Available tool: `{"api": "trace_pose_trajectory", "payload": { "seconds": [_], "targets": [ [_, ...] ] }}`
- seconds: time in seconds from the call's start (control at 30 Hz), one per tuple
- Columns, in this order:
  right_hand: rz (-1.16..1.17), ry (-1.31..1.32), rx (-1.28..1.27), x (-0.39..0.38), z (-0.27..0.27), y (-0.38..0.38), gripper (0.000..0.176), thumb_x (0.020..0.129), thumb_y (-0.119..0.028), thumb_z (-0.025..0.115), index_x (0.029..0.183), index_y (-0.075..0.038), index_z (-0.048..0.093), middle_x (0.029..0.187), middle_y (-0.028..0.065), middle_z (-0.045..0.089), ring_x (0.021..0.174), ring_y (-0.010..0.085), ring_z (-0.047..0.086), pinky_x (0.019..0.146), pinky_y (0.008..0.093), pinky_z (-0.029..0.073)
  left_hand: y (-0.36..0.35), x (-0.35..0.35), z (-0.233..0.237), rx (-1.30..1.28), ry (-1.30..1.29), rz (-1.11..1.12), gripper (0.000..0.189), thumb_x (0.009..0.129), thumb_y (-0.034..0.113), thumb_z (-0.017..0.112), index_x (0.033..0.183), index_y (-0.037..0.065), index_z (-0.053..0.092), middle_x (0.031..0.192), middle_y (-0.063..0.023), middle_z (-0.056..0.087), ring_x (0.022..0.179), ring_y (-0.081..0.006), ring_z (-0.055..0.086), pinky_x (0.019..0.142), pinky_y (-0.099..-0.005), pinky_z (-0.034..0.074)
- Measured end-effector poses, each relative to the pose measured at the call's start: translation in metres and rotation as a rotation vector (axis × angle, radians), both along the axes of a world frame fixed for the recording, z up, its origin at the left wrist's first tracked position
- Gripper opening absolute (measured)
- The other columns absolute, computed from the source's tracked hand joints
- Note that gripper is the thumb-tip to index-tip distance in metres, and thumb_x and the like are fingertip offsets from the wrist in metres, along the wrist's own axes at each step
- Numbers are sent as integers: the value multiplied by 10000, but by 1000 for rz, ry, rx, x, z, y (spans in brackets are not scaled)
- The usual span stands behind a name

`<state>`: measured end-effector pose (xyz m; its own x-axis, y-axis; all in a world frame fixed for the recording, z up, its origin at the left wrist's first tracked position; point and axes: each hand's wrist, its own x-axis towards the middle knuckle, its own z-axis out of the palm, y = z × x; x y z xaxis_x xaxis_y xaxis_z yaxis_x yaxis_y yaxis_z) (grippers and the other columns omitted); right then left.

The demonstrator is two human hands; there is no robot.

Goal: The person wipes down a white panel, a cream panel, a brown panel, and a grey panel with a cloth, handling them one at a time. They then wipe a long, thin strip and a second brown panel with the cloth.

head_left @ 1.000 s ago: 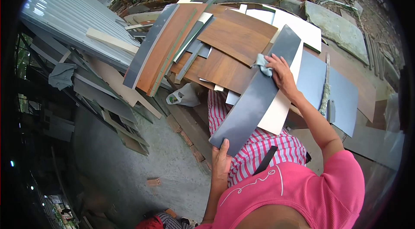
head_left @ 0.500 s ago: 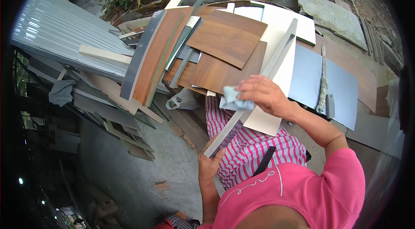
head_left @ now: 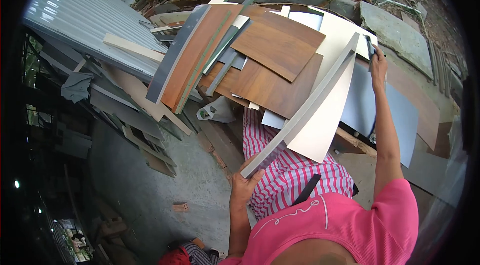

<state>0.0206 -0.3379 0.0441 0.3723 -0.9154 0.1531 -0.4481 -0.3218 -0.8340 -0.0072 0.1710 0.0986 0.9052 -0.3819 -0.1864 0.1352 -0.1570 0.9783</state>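
My left hand [head_left: 244,187] is closed around the near end of a long, narrow grey board [head_left: 305,107], which slants up and away to the right. My right hand [head_left: 379,67] is stretched out past the board's far end, its fingers closed on a bluish cloth [head_left: 371,49] that looks dark and bunched here. A cream-coloured panel [head_left: 322,130] lies under and beside the board, partly over my lap. Striped pink and white fabric [head_left: 280,175] covers my legs.
Wood-brown panels [head_left: 280,45] and long strips [head_left: 192,60] are piled ahead. Blue-grey panels [head_left: 402,115] lie to the right, a corrugated metal sheet [head_left: 95,25] to the left. A white plastic bag [head_left: 218,111] sits below the pile; a brick [head_left: 180,207] rests on the concrete floor.
My right hand has moved with the cloth from the board's near half, up and right, to beyond its far end. My left hand keeps its hold; the view has shifted slightly.
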Motion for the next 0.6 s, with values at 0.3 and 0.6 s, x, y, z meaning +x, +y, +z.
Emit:
{"api": "trace_pose_trajectory", "payload": {
  "seconds": [0.3, 0.6],
  "targets": [
    [261, -55, -84, 50, -53, -33, 405, 855, -127, 376, 1217, -90, 554, 1041, 156, 627, 949, 240, 598, 847, 350, 433, 10, -5, -40, -204, 156, 61, 398, 851, 159, 644, 1184, -30, 539, 1103, -86, 596, 1006, -150, 550, 898, -295, 422],
    [400, 230, -91, 68, -26, 19, 409, 810, -91, 350, 1156, -89, 568, 769, 176, 607, 615, 240, 582, 639, 395, 453, 29, 4, -63, -585, 372, 578, 467, 918, 358, 524, 1180, -28, 501, 1156, -117, 554, 1059, -192, 539, 922, -323, 424]
  ]
}}
